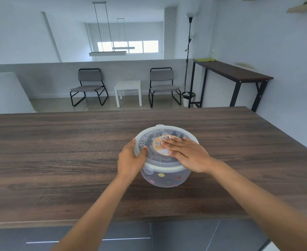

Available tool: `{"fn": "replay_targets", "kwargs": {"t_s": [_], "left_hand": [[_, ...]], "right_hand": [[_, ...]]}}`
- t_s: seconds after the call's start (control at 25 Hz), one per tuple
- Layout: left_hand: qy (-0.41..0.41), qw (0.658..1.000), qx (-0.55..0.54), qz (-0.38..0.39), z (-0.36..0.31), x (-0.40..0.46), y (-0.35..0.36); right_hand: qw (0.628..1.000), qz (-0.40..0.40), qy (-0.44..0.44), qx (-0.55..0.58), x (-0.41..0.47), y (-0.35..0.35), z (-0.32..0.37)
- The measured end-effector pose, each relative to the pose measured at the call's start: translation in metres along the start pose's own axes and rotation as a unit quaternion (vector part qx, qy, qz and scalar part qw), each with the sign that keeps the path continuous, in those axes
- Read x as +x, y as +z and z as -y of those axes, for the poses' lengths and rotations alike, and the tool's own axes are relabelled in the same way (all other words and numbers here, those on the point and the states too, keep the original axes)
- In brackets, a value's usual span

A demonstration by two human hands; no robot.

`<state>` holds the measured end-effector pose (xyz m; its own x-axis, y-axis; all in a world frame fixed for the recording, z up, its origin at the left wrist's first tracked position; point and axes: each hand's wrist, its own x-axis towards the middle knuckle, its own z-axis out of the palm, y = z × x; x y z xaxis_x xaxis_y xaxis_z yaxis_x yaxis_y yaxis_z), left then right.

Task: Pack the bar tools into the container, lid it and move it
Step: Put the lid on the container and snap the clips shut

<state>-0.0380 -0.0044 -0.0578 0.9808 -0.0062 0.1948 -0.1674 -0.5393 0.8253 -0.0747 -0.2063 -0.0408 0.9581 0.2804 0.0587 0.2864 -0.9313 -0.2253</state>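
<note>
A round translucent container point(167, 178) with coloured dots stands in the middle of the dark wooden counter point(58, 151). Its clear lid point(149, 134), printed with letters and carrying a round tan label, lies tilted on top, the near side raised above the container's rim. My left hand point(131, 160) grips the lid's left edge, thumb on top. My right hand point(187, 153) lies flat on the lid with fingers stretched over the label. Dark shapes show dimly through the lid; the bar tools inside cannot be made out.
The counter's front edge point(112, 221) runs just below my forearms, with grey cabinet fronts under it. Beyond the far edge are two grey chairs point(89, 86), a small white table point(128, 91), a floor lamp and a tall dark side table point(234, 73).
</note>
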Motion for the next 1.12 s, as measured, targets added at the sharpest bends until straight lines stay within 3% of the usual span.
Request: {"fn": "replay_targets", "kwargs": {"t_s": [0.12,0.2,0.44,0.56,0.84,1.12], "left_hand": [[0.022,1.000,0.019,0.008,-0.002,0.001,-0.004],[0.059,0.991,0.108,0.053,-0.005,0.004,-0.008],[0.156,0.941,0.267,0.137,-0.023,0.013,0.004],[0.137,0.915,0.327,0.192,-0.023,0.019,0.009],[0.144,0.906,0.348,0.192,-0.017,0.022,0.012],[0.146,0.907,0.347,0.187,-0.015,0.022,0.014]], "right_hand": [[1.000,0.003,0.001,-0.001,-0.001,-0.002,0.003],[1.000,0.013,-0.002,-0.004,-0.002,-0.004,0.003],[0.998,-0.017,-0.019,0.055,0.013,-0.016,-0.001],[0.998,-0.011,0.036,0.051,0.044,-0.028,-0.011],[0.989,0.040,0.092,0.111,0.104,-0.035,-0.018],[0.984,0.006,0.111,0.139,0.119,-0.029,-0.017]]}}
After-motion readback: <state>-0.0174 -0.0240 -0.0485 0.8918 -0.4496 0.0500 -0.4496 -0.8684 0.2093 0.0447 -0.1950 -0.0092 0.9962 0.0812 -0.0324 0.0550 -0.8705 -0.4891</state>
